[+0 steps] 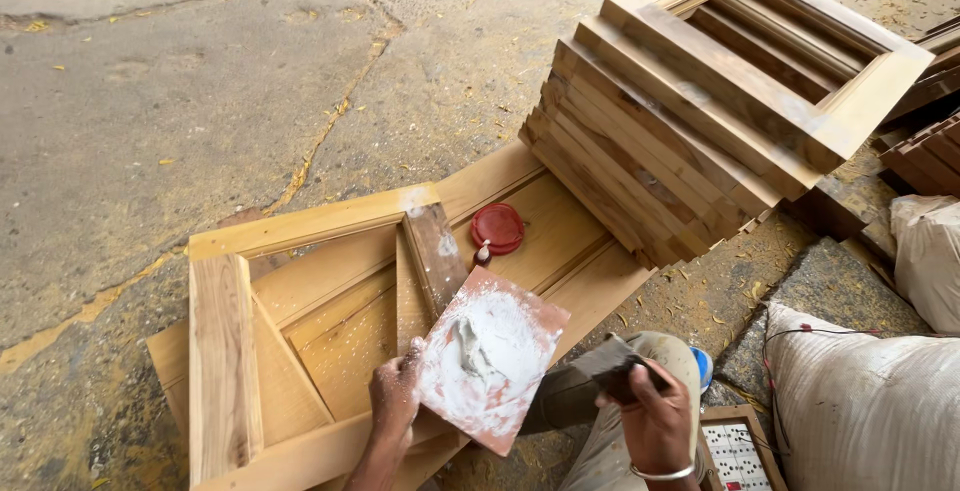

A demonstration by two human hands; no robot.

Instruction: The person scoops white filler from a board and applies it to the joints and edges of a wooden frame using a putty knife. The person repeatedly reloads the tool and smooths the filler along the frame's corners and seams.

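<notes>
A wooden frame (300, 351) lay on the concrete floor (150, 101). On it, the left hand (395, 401) closed on a board (490, 356) covered with white putty. The right hand (655, 421) clasped a dark scraper (620, 371), just beside the board. A round red lid (498, 227) lay behind.
</notes>
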